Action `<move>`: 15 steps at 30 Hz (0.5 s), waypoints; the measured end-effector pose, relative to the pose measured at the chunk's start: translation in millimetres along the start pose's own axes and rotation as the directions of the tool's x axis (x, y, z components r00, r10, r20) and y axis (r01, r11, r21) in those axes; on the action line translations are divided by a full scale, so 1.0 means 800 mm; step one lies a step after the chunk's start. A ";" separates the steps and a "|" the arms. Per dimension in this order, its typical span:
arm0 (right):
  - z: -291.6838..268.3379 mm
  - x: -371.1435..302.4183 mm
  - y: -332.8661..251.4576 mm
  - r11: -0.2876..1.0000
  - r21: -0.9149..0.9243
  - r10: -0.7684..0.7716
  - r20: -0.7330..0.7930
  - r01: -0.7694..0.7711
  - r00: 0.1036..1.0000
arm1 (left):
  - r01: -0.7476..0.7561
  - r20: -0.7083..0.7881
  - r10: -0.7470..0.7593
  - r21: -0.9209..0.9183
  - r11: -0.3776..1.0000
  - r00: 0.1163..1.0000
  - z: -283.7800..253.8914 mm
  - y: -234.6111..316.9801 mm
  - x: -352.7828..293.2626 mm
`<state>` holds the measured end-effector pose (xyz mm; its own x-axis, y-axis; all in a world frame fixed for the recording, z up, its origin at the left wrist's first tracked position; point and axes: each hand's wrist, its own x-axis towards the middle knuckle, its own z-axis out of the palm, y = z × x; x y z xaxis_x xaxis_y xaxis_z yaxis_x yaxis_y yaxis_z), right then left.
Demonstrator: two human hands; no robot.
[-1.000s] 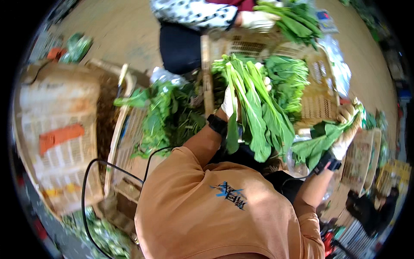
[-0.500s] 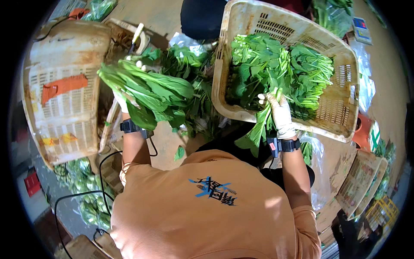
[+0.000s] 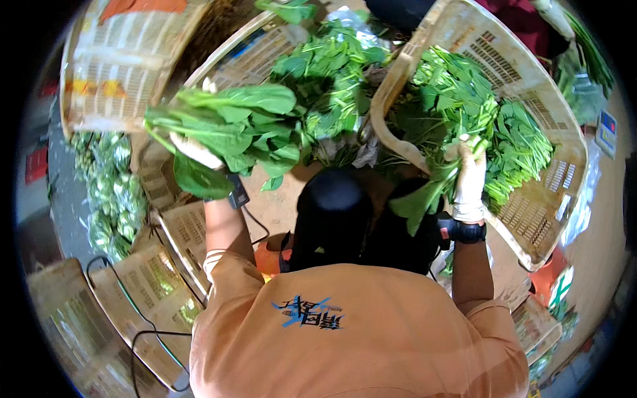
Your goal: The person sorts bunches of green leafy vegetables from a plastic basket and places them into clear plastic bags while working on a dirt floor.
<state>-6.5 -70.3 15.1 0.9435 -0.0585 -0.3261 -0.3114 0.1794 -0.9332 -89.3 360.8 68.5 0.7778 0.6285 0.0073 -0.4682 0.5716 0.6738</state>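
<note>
Leafy greens (image 3: 232, 129) hiding left hand (image 3: 194, 151), right hand (image 3: 470, 176) gripping stems (image 3: 431, 196)

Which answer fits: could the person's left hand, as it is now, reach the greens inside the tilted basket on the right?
Probably not freely: the left hand already grips a bunch of leafy greens on the far side from the basket.

blue scale screen (image 3: 608, 130) far right, bagged greens (image 3: 109, 192) left

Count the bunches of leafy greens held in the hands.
2. One bunch of leafy greens is in the left hand, out to the left; another bunch is in the gloved right hand, at the tilted basket. Loose greens fill that basket.
</note>
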 end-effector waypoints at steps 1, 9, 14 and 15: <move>-0.004 0.002 0.005 0.996 0.092 -0.022 0.075 0.015 0.997 | -0.003 0.028 0.003 -0.008 1.000 1.000 -0.001 0.006 0.002; -0.013 0.019 0.013 0.990 0.139 0.006 0.169 -0.030 0.986 | 0.311 0.167 -0.272 -0.296 0.903 0.948 0.068 0.035 -0.054; 0.070 -0.028 -0.066 0.999 0.046 -0.019 0.230 0.009 0.973 | 0.433 0.171 -0.400 -0.271 0.860 0.901 0.078 0.000 -0.092; 0.094 -0.041 -0.088 1.000 0.019 -0.015 0.285 0.009 0.958 | 0.473 0.208 -0.426 -0.340 0.813 0.881 0.071 -0.009 -0.097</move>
<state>-7.3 -7.0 103.2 0.9411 0.2210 -0.2560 -0.3003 0.1979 -0.9331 -122.1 278.1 105.1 0.9714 0.2005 -0.1268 -0.1552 0.9413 0.2998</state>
